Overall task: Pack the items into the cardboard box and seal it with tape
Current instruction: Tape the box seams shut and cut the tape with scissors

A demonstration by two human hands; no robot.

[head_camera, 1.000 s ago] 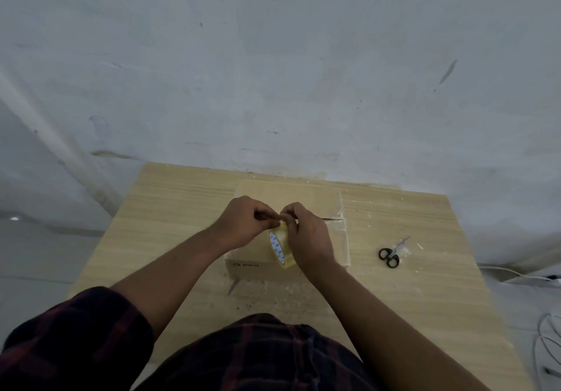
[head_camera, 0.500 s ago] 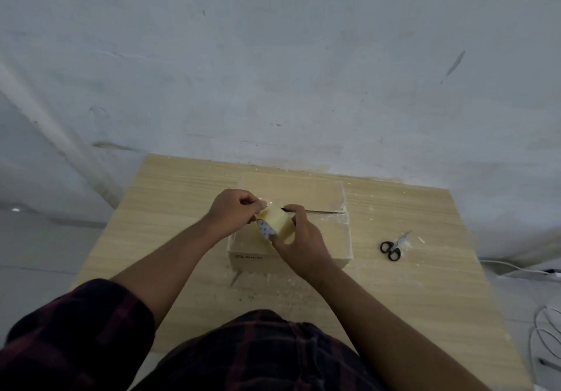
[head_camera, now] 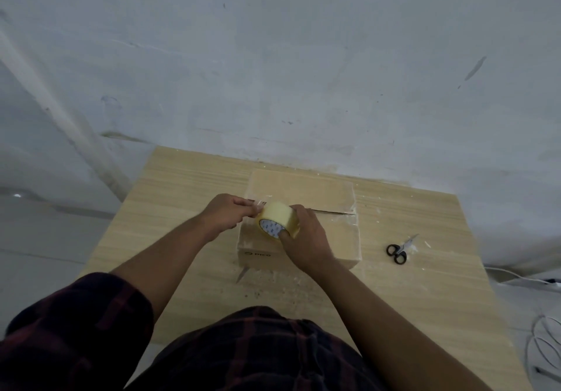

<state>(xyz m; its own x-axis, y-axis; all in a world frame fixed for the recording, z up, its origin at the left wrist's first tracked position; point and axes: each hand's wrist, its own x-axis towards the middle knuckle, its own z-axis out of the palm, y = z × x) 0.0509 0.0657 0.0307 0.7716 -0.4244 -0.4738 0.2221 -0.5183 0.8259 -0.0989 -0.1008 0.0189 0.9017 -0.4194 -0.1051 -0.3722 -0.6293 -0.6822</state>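
Progress: reading packing as done; seeing cardboard box sitting on table toward far edge, flaps folded down, no loose items showing around it; noting centre seam as dark open slit, not yet covered on its right stretch; holding tape roll over box top near left end of seam, right grip clamped round roll with one digit hooked in core; pinching loose tape end with left grip, fingers curled together on it just beside roll; judging sealing as only starting; remaining: sticking end down, running strip along seam, cutting it; leaving scissors lying untouched on table, well right of box.
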